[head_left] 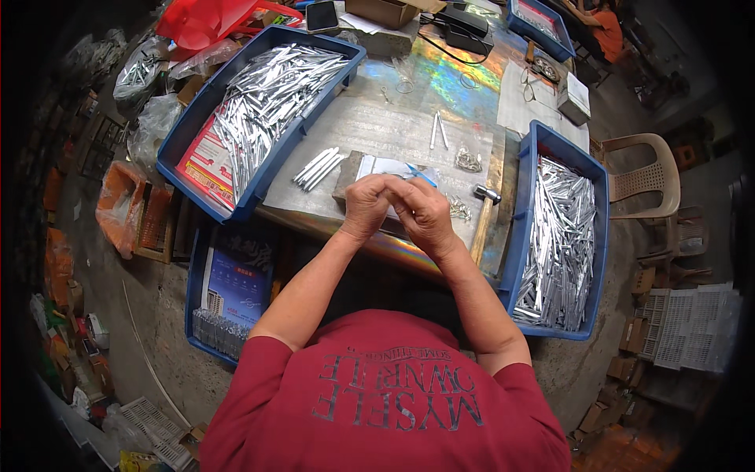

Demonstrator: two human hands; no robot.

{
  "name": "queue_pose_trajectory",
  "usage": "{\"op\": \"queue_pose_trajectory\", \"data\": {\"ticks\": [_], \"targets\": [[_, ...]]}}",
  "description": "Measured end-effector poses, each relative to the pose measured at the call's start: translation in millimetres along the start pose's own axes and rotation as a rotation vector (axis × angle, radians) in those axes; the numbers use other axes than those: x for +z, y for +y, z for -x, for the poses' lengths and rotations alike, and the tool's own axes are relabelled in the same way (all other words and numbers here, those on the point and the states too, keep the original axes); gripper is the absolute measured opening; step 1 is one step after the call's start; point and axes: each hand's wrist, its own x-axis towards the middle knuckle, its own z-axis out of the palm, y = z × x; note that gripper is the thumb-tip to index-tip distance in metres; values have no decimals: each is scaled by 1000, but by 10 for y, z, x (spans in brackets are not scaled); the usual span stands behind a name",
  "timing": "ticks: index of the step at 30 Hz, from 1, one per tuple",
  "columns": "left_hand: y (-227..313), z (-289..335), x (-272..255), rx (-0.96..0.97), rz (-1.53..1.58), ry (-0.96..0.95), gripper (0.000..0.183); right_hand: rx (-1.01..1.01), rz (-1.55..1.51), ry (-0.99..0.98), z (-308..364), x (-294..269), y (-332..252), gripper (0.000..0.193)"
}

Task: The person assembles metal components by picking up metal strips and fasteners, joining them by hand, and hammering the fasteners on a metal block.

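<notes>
My left hand (366, 206) and my right hand (426, 214) meet at the table's near edge, fingertips pinched together. Whatever is between them is too small or hidden to make out. Just beyond lies a block (347, 175) with a white sheet (376, 166) on top, and a blue strip-like thing (423, 176) shows past my right fingers. Left of the block is a small bundle of slim silver metal pieces (318, 168). Two single pieces (438, 130) lie farther off. To the right are piles of small metal parts (468, 160) and a hammer (485, 214) with a wooden handle.
A blue bin (253, 197) of silver pieces stands at the left, another blue bin (519, 267) at the right. Below the left one is a third blue bin (197, 311). A phone (322, 16) lies at the back. A plastic chair (645, 175) and a person (605, 35) are at the right.
</notes>
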Motion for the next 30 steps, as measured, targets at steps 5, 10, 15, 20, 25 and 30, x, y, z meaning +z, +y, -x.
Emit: {"op": "queue_pose_trajectory", "data": {"ticks": [5, 10, 15, 20, 25, 30], "targets": [[-73, 41, 15, -77, -13, 11, 9, -106, 101, 67, 226, 150, 28, 29], [-75, 33, 35, -35, 17, 39, 6, -40, 99, 25, 380, 160, 10, 34], [-37, 25, 21, -1, -8, 45, 5, 344, 283, 166, 654, -120, 54, 28], [-22, 20, 23, 36, -14, 46, 6, 661, 681, 130, 1036, -515, 276, 27], [-27, 22, 25, 42, -3, 39, 7, 826, 695, 130, 1086, -526, 309, 34], [31, -6, 34, 48, 3, 38, 6, 1133, -151, 339, 1119, -589, 380, 32]]}}
